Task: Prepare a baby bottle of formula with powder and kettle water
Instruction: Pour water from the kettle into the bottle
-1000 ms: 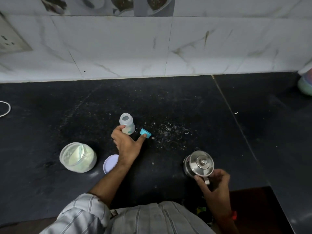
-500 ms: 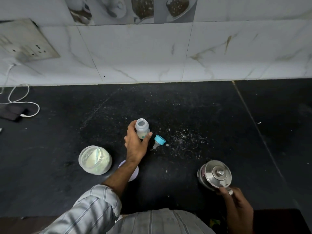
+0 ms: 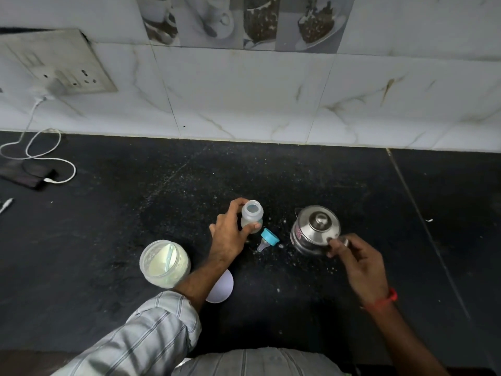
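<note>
- I see the left hand (image 3: 229,234) wrapped around a small open baby bottle (image 3: 252,217), which stands upright on the dark counter (image 3: 271,172).
- Just right of the bottle lies its blue-ringed teat (image 3: 267,239), tipped on its side.
- Further right of the bottle is a steel kettle (image 3: 314,230), lid on; the right hand (image 3: 357,263) grips its handle.
- Near and left of the bottle stands an open jar of pale powder (image 3: 165,263), with a white lid (image 3: 222,287) beside it, partly under the left forearm.
- Far left of the bottle, a phone (image 3: 25,176) is plugged into a white cable (image 3: 40,150).
</note>
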